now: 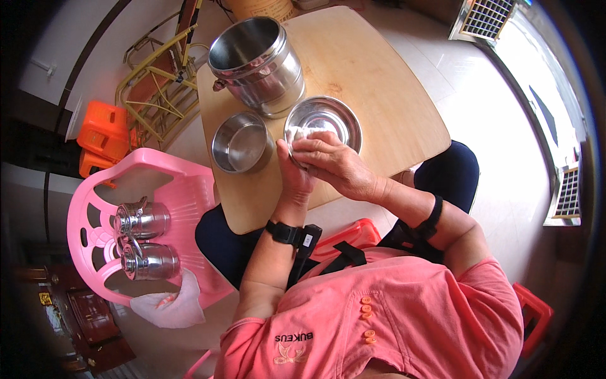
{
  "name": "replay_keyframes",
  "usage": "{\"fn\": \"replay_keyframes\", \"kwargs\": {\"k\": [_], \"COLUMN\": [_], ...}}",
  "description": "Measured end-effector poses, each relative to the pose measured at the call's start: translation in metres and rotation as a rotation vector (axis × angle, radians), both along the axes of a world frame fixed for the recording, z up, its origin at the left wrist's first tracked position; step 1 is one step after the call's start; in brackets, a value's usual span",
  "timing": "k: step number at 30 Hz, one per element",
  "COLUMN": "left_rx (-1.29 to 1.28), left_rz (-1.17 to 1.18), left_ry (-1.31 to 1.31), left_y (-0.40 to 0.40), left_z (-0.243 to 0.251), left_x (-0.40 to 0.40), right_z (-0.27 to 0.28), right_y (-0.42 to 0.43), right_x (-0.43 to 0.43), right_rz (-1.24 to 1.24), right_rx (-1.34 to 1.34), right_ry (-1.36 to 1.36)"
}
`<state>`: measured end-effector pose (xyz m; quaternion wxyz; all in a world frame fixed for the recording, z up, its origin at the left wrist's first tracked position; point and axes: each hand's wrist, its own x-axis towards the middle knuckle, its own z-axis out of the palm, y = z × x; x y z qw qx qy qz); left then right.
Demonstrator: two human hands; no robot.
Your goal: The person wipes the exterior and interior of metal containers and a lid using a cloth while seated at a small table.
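Observation:
My left hand (294, 173) grips the near left rim of a round stainless steel lid or shallow dish (349, 121). It is tilted just over the near part of the table. My right hand (343, 168) presses a white cloth (297, 133) onto its inner face at the left, with the fingers covering part of the cloth. To the left of the lid stands a shallow stainless steel bowl (242, 144), its opening up. Behind them a tall stainless steel pot (270, 85) stands uncovered, with a handle fitting on its left side.
The wooden table (378, 90) has rounded corners. At its left, a pink plastic chair (142, 161) holds two small lidded steel pots (154, 220), and a white towel (173, 305) hangs over it. Orange plastic stools (104, 130) and a metal frame (158, 94) stand beyond.

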<state>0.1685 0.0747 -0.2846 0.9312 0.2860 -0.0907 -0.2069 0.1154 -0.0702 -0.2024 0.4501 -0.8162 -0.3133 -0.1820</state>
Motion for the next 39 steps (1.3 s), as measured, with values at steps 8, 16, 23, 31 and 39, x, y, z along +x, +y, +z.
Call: {"fn": "replay_keyframes", "kwargs": {"k": [8, 16, 23, 31, 39], "left_rx": [0.006, -0.009, 0.041, -0.059, 0.013], "left_rz": [-0.022, -0.093, -0.096, -0.088, -0.049], "left_ry": [0.037, -0.002, -0.068, -0.060, -0.148], "left_y": [-0.009, -0.009, -0.012, -0.009, -0.013], "left_z": [0.035, 0.037, 0.040, 0.028, 0.023], "left_x": [-0.008, -0.010, -0.009, -0.007, -0.010], "right_z": [0.007, -0.001, 0.008, 0.020, 0.016], "right_y": [-0.037, -0.039, -0.027, -0.006, -0.007], "right_x": [-0.027, -0.009, 0.028, 0.019, 0.028], "right_rz": [-0.031, -0.372, -0.336, 0.055, -0.208], "right_rx": [-0.229, -0.358, -0.058, 0.118, -0.275], "right_ry": [0.002, -0.092, -0.001, -0.147, -0.467]}}
